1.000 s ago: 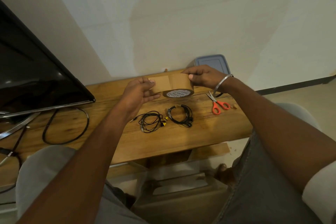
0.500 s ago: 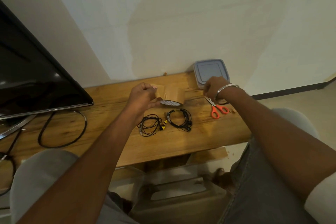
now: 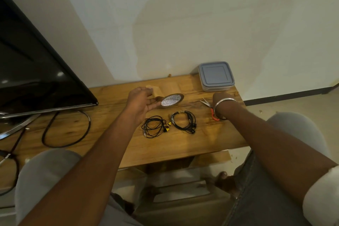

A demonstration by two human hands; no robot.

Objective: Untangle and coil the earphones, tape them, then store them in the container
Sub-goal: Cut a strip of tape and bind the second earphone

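Loose earphones [image 3: 153,126] sit on the counter [image 3: 113,134] just below the left hand [image 3: 140,103], whose fingers pinch the tape roll [image 3: 171,99]. Right hand [image 3: 221,99] covers the scissors [image 3: 208,103]; grip hidden, can't tell.

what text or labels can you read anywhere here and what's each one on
Brown packing tape roll, white core label: printed lines repeat a word that looks like "WONDER", seen upside down; the rest is too blurred to read.
Grey-lidded clear plastic container: no text visible.
Red-handled scissors, black television screen, two black earphone coils: no readable markings.
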